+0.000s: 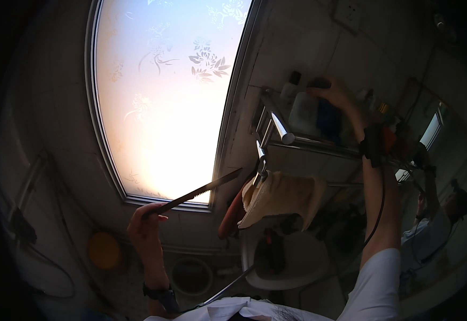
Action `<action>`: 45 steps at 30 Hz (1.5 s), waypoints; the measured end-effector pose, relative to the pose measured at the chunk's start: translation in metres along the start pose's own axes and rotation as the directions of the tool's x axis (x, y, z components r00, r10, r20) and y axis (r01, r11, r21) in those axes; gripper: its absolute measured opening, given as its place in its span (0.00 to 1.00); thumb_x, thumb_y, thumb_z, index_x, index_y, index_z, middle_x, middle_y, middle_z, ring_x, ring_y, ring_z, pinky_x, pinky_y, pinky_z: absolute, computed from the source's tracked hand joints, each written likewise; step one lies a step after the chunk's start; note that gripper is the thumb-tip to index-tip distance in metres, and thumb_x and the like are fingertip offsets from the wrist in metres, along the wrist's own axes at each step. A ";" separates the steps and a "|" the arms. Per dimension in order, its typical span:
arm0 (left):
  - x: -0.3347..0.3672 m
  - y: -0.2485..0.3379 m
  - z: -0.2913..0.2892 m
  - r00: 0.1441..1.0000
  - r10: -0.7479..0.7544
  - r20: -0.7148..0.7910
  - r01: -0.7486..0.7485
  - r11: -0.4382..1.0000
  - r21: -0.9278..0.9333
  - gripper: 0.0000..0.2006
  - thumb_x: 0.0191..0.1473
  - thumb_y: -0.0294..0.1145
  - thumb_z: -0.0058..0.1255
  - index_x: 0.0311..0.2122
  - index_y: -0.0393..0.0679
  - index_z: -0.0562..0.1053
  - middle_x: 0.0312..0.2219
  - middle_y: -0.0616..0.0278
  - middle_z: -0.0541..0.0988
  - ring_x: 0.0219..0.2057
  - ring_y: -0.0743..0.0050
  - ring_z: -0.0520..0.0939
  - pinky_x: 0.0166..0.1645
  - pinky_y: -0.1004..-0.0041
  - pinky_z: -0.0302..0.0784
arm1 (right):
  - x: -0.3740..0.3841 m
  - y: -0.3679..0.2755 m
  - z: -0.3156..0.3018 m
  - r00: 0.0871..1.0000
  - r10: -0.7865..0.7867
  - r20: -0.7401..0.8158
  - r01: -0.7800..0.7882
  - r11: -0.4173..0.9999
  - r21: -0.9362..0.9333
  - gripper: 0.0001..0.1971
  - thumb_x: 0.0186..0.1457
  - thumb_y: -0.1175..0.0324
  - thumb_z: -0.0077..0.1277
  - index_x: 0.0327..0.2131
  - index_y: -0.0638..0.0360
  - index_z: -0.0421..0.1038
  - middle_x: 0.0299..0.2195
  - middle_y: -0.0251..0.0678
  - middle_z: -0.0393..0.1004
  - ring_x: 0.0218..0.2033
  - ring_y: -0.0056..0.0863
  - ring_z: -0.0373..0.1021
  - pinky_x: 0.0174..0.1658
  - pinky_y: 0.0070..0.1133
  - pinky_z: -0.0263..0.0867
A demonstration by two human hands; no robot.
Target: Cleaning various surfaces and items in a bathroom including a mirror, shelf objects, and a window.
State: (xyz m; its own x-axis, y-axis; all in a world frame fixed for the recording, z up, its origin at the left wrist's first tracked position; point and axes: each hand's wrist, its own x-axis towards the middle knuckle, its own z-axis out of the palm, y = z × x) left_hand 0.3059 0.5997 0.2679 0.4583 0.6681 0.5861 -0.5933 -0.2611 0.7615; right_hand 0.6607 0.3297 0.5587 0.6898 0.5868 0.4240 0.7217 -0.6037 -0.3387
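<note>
Raised in front of the window's lower edge, my left hand (pixel 147 227) is closed around one end of a long dark comb (pixel 193 193). The comb slants up to the right, and its teeth show against the bright glass. My right hand (pixel 336 95) reaches up to a metal wall shelf (pixel 319 143), its fingers curled over the dark top of a bottle. A pale translucent bottle (pixel 303 113) and a dark blue container (pixel 328 119) stand beneath that hand. Shadow hides exactly which one it grips.
A frosted window (pixel 164 107) with flower patterns lights the dim room. Below the shelf hangs a beige towel (pixel 281 199), above a white washbasin (pixel 292 267). At the right is a wall mirror (pixel 431 214). A round basin (pixel 191 275) and a yellow round object (pixel 104 250) sit lower left.
</note>
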 end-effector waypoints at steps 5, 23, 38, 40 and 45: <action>0.002 0.005 0.002 1.000 -0.008 0.010 0.008 1.000 0.004 0.09 0.57 0.30 0.49 0.39 0.36 0.74 0.33 0.59 0.78 0.34 0.76 0.79 0.36 0.77 0.77 | -0.020 -0.033 0.008 0.908 -0.325 -0.263 0.273 0.937 -0.217 0.22 0.43 0.62 0.63 0.43 0.56 0.70 0.38 0.37 0.75 0.44 0.29 0.71 0.46 0.24 0.65; 0.005 -0.002 0.002 0.999 0.008 -0.033 -0.008 1.000 -0.003 0.10 0.57 0.32 0.49 0.39 0.36 0.73 0.34 0.58 0.78 0.34 0.75 0.79 0.36 0.77 0.76 | -0.053 -0.056 -0.017 0.776 -0.147 -0.614 0.025 0.979 -0.204 0.19 0.46 0.61 0.56 0.39 0.62 0.67 0.37 0.45 0.72 0.40 0.40 0.70 0.44 0.31 0.65; -0.009 -0.012 -0.035 0.989 -0.003 -0.147 0.002 1.000 -0.005 0.09 0.57 0.29 0.48 0.40 0.36 0.72 0.35 0.57 0.78 0.35 0.73 0.80 0.35 0.77 0.76 | -0.017 -0.135 0.100 0.750 0.006 0.661 0.407 0.784 -0.469 0.17 0.39 0.73 0.57 0.38 0.54 0.75 0.41 0.37 0.72 0.46 0.38 0.67 0.49 0.30 0.62; -0.011 -0.013 -0.043 0.985 0.004 -0.172 -0.005 1.000 -0.002 0.09 0.57 0.29 0.48 0.40 0.36 0.72 0.35 0.57 0.78 0.35 0.73 0.80 0.35 0.78 0.76 | -0.035 -0.153 0.095 0.712 0.037 0.701 0.525 0.635 -0.567 0.16 0.39 0.75 0.56 0.37 0.55 0.75 0.40 0.36 0.73 0.45 0.37 0.67 0.48 0.30 0.63; -0.011 -0.009 -0.071 0.973 -0.002 -0.229 0.018 0.997 0.070 0.09 0.57 0.31 0.48 0.40 0.37 0.72 0.36 0.57 0.78 0.36 0.72 0.80 0.36 0.78 0.74 | -0.081 -0.199 0.089 0.678 -0.185 0.711 0.638 0.629 -0.444 0.10 0.42 0.77 0.50 0.32 0.57 0.76 0.37 0.35 0.72 0.45 0.36 0.65 0.50 0.28 0.60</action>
State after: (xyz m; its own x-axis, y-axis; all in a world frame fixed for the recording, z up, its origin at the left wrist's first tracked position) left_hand 0.2594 0.6443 0.2353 0.2956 0.8105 0.5058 -0.5369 -0.2970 0.7897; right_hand 0.4658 0.4504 0.5168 0.3748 0.8934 -0.2475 0.8686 -0.2451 0.4308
